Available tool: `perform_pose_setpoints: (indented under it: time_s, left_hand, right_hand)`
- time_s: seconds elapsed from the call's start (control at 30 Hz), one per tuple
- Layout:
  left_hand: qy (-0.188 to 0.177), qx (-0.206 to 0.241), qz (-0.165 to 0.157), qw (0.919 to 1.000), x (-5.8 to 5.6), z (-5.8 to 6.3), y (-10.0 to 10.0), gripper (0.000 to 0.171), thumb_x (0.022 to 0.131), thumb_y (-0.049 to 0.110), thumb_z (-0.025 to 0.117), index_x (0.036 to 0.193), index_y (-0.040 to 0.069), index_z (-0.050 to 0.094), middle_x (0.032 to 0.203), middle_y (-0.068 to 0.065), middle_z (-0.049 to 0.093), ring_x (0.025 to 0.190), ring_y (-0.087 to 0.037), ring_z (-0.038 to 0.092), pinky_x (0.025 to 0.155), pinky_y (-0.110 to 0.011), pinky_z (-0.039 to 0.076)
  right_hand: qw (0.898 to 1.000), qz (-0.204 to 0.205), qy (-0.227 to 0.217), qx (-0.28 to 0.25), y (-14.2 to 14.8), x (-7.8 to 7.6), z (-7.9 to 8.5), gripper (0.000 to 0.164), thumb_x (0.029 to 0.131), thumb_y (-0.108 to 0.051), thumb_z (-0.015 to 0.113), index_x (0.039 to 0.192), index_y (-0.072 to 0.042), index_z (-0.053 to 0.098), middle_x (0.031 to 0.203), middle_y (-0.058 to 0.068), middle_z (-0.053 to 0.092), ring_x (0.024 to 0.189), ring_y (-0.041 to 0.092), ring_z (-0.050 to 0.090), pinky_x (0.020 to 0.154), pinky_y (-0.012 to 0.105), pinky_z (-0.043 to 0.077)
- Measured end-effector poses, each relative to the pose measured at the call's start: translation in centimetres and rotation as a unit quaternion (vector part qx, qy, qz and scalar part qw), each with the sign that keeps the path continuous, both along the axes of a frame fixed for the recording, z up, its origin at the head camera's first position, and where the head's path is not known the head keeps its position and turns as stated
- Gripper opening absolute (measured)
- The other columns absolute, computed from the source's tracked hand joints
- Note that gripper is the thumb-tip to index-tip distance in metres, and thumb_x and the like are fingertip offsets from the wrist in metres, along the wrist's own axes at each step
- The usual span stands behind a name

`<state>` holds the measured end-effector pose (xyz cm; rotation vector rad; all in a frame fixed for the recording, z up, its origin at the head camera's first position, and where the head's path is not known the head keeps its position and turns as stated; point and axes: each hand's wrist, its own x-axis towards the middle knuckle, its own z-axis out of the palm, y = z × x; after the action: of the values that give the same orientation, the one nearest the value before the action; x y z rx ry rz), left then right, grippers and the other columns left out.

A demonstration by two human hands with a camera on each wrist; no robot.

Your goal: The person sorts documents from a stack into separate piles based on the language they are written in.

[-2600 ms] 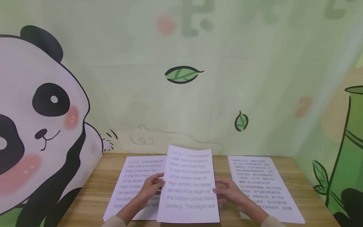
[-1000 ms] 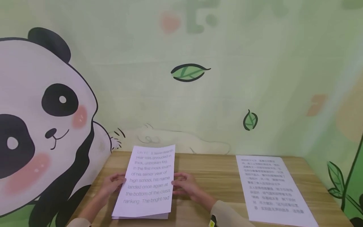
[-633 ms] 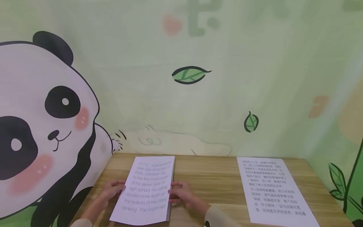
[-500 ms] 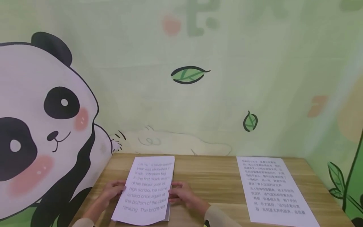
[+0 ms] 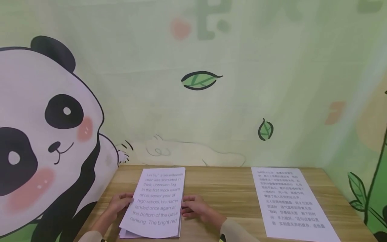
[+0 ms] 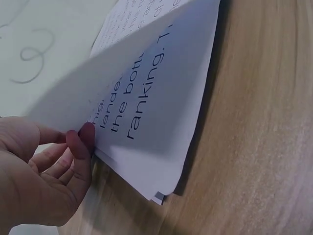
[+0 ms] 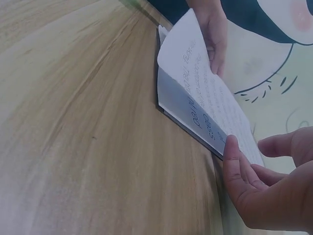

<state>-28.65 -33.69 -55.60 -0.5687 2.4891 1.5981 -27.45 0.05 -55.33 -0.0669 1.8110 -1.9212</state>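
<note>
A printed sheet of paper (image 5: 157,201) with English text lies over a matching stack of sheets at the table's left side. Its near end bows up, and in the left wrist view the same text shows on the sheet beneath (image 6: 161,122). At its left edge my left hand (image 5: 119,203) pinches the top sheet between thumb and fingers. My right hand (image 5: 198,208) is at the right edge, fingertips against the sheets. In the right wrist view the right thumb (image 7: 276,145) stands apart from the fingers (image 7: 234,166), with no paper between them.
Another stack of sheets (image 5: 290,201), printed in Chinese characters, lies on the right of the wooden table (image 5: 223,188). A green cloth backdrop (image 5: 145,101) with a cartoon panda (image 5: 60,151) hangs behind the table.
Both hands carried the top sheet from the middle leftward onto the left stack and lowered it. Its near edge shifted slightly into line with the sheets below, and the right hand's fingers loosened.
</note>
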Motion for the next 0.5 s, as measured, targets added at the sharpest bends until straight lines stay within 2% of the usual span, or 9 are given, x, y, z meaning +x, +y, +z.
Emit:
perform_pose_setpoints:
  time_s: [0.27,0.37,0.5]
  left_hand:
    - [0.020,0.019,-0.003,0.9996,0.1,-0.1,0.1,0.043,0.095,0.005,0.061,0.134,-0.014,0.054,0.101,-0.018,0.070,0.076,-0.014,0.066,0.067,-0.027,0.057]
    - [0.033,0.029,-0.001,0.9991,0.3,0.3,-0.1,0.043,0.095,0.005,0.061,0.132,-0.016,0.054,0.093,-0.011,0.071,0.072,-0.013,0.065,0.064,-0.025,0.056]
    - [0.062,0.025,-0.003,0.9977,0.5,1.7,-0.7,0.042,0.097,0.006,0.059,0.130,-0.020,0.052,0.087,-0.005,0.071,0.070,-0.012,0.063,0.062,-0.025,0.054]
  right_hand:
    - [1.000,0.002,0.005,-0.007,0.4,-0.2,-0.5,0.043,0.097,-0.001,0.059,0.136,0.015,0.051,0.101,0.025,0.074,0.072,0.012,0.069,0.076,0.034,0.064]
    - [1.000,0.003,0.004,-0.010,0.8,-0.2,-0.3,0.043,0.097,-0.003,0.060,0.135,0.014,0.052,0.106,0.027,0.073,0.077,0.014,0.072,0.079,0.036,0.064]
    - [1.000,0.009,0.006,-0.009,1.6,-0.1,0.4,0.044,0.098,-0.007,0.061,0.136,0.013,0.052,0.115,0.028,0.072,0.086,0.018,0.075,0.083,0.037,0.064]
